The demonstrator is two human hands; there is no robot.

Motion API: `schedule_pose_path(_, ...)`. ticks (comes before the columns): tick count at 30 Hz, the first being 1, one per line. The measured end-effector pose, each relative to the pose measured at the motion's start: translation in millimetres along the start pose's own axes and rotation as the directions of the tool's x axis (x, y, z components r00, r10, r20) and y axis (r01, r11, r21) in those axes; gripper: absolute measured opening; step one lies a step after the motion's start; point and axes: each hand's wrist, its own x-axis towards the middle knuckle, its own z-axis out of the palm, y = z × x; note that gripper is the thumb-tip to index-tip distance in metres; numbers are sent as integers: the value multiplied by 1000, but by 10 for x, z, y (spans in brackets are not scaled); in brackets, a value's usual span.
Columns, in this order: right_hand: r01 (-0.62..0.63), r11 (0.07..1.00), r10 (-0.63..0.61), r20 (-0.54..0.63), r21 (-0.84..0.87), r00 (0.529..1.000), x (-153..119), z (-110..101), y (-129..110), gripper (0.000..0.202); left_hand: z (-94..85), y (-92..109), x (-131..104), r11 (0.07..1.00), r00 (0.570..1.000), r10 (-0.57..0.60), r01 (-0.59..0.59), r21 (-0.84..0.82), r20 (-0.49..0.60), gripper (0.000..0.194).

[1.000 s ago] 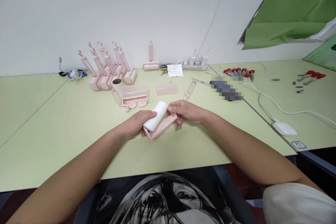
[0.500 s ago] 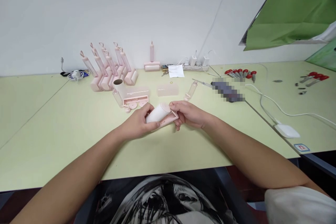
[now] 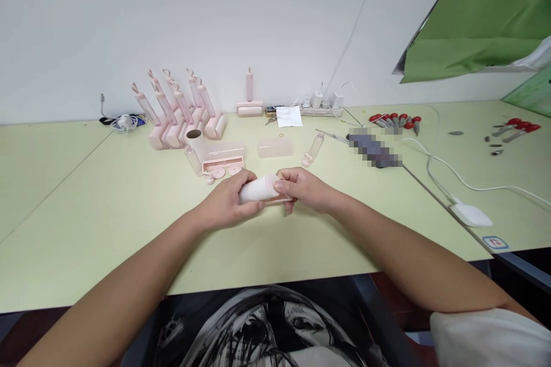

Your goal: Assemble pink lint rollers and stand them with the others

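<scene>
Between both hands is a white lint roll point(image 3: 255, 190) with a pink round end cap, over a pink holder frame point(image 3: 279, 199). My left hand point(image 3: 226, 198) wraps round the roll's left end, its thumb along the near side. The fingers of my right hand point(image 3: 303, 189) pinch the capped right end and the frame's side. Beyond my left hand lie another pink frame point(image 3: 222, 163), round pink caps point(image 3: 219, 172), an upright roll with a brown core point(image 3: 196, 144) and a clear pink handle point(image 3: 193, 160).
Assembled pink lint rollers point(image 3: 185, 114) stand at the back left, with one more point(image 3: 249, 104) by the wall. Clear covers point(image 3: 275, 148) and a handle point(image 3: 314, 149) lie midtable. Red-handled tools point(image 3: 395, 120), a pixelated dark object point(image 3: 373, 148) and a white charger point(image 3: 471, 214) are at right.
The roll has tipped from slanting upward to lying flatter over the frame. My right thumb has moved onto the roll's end cap.
</scene>
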Motion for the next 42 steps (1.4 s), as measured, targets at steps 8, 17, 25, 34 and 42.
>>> schedule_pose_path(8,244,930,-254,-4,-275,967,-38,63,28,41,48,-14,-25,988,984,155,-155,7,-87,60)
schedule_pose_path(17,239,895,-251,17,-378,968,-44,23,42,39,70,40,-15,990,991,116,-110,90,-68,49)
schedule_pose_path(25,323,831,-351,22,-453,936,-43,16,32,38,59,69,-22,983,989,121,-109,149,-79,53)
schedule_pose_path(34,424,787,-444,66,-448,894,-47,8,-2,34,27,72,-28,981,986,136,-120,152,-99,61)
schedule_pose_path(42,504,742,-522,90,-442,848,-31,22,14,38,14,82,-25,969,988,125,-102,224,-91,65)
